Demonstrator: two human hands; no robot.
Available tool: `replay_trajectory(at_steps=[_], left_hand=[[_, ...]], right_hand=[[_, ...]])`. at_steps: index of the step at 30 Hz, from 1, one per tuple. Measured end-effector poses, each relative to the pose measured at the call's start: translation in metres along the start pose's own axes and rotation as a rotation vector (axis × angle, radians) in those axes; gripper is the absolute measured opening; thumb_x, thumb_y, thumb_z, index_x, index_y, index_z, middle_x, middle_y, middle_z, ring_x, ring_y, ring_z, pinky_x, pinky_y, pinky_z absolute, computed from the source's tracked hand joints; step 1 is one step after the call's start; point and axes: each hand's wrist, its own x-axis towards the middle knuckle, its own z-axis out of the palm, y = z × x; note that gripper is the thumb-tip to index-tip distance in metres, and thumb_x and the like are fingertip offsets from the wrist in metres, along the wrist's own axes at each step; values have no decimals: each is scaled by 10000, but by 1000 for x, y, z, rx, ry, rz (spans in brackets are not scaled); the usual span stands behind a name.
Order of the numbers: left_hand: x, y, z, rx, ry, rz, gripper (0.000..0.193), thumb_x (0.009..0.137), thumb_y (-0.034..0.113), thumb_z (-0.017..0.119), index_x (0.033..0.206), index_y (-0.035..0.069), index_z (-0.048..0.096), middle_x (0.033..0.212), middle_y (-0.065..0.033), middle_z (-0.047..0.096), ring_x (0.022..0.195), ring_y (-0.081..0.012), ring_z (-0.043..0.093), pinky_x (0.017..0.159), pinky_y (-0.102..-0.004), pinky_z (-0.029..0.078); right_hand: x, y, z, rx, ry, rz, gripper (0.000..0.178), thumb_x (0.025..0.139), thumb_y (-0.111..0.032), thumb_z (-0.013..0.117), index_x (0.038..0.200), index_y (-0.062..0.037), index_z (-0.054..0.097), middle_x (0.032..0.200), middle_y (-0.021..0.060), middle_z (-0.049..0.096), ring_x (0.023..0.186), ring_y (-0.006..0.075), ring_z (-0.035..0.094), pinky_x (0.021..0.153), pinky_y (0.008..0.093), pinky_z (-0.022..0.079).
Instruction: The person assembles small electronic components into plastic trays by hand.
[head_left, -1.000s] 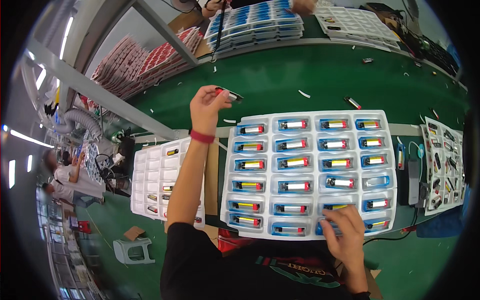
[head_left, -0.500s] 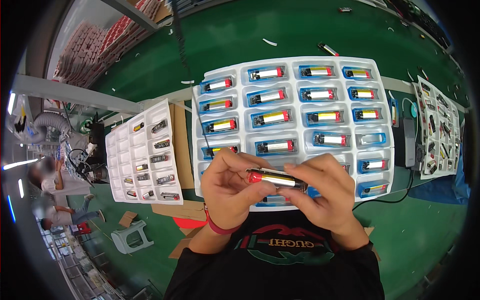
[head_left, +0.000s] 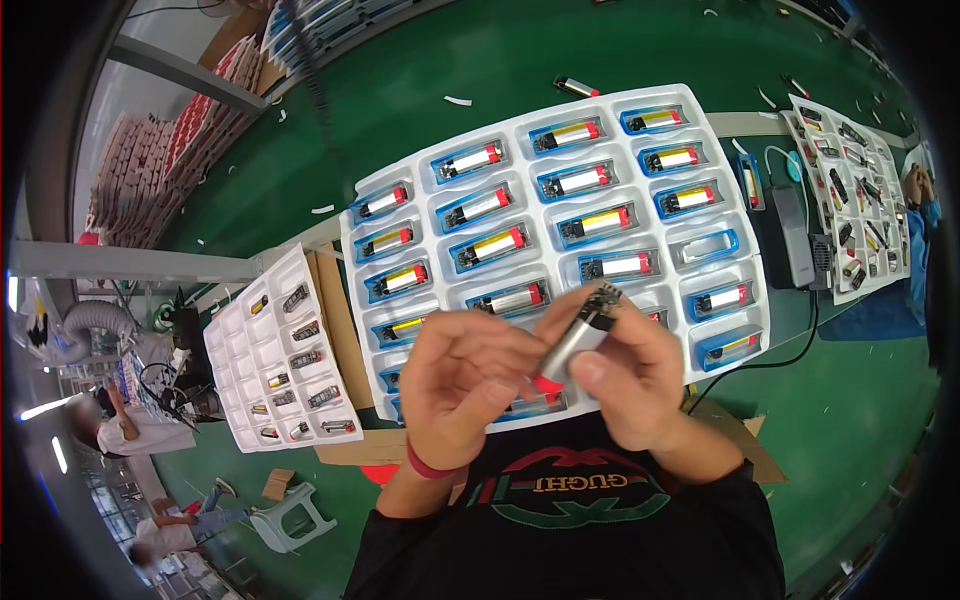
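Note:
Tilted upright between the fingers and thumb of my right hand [head_left: 635, 375] is a silver battery cell [head_left: 575, 348], with a dark circuit-board end at the top and a red end below. My left hand [head_left: 455, 385] lies close to the red end, its fingers loosely spread. Whether its fingertips touch the cell is hard to see. Beneath both hands is a large white plastic tray [head_left: 518, 165], partly hidden by them. Blue-lined clear cases with similar cells fill most of its pockets; one blue case [head_left: 706, 246] on the right side has no cell in it.
A smaller white tray [head_left: 250, 365] with scattered parts leans over cardboard [head_left: 337, 340] at left. At right lie a black power adapter [head_left: 790, 240], its cable and another parts tray [head_left: 818, 180]. A pale stool [head_left: 293, 517] and people are farther left.
The cell has turned from lying flat between both hands to a steep tilt in my right hand. My left hand has loosened from it. The view has rotated and shifted.

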Motion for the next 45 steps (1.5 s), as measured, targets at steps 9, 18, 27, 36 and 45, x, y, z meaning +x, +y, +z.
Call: replay_trajectory(at_steps=[9, 18, 27, 36, 45], left_hand=[[32, 46, -5, 909, -312, 509, 237, 640, -91, 752, 855, -56, 660, 764, -187, 680, 721, -259, 692, 653, -304, 564], [41, 61, -11, 1169, -558, 530, 306, 582, -2, 784, 862, 33, 667, 832, -113, 678, 672, -237, 665, 565, -289, 525], [40, 60, -5, 1098, -516, 496, 261, 599, -10, 766, 830, 16, 647, 747, -115, 660, 651, -212, 657, 558, -277, 512], [16, 49, 13, 995, -232, 338, 213, 585, -56, 716, 772, -6, 626, 723, -103, 618, 630, -171, 589, 570, -248, 442], [16, 41, 8, 769, -195, 228, 214, 643, -46, 731, 805, 47, 627, 728, -29, 607, 566, -90, 543, 467, -207, 419]], right_hand=[[-3, -23, -11, -110, -239, 199, 190, 904, -84, 582, 1038, 48, 614, 611, 0, 478, 535, 52, 401, 477, 250, 291], [-2, -23, -15, -193, -319, 220, 186, 903, -92, 586, 1016, 48, 632, 616, 5, 492, 542, 51, 394, 475, 249, 299], [0, -25, -20, -82, -347, 326, 199, 894, -72, 567, 1035, 53, 630, 636, 21, 501, 570, 57, 424, 493, 241, 320], [2, -9, -21, -371, -325, -263, 304, 808, -56, 631, 1075, 89, 613, 721, 115, 574, 540, 159, 491, 491, 275, 376], [2, -12, -21, -593, -314, -384, 332, 761, -76, 670, 1052, 80, 633, 707, 120, 561, 519, 179, 492, 463, 282, 384]])
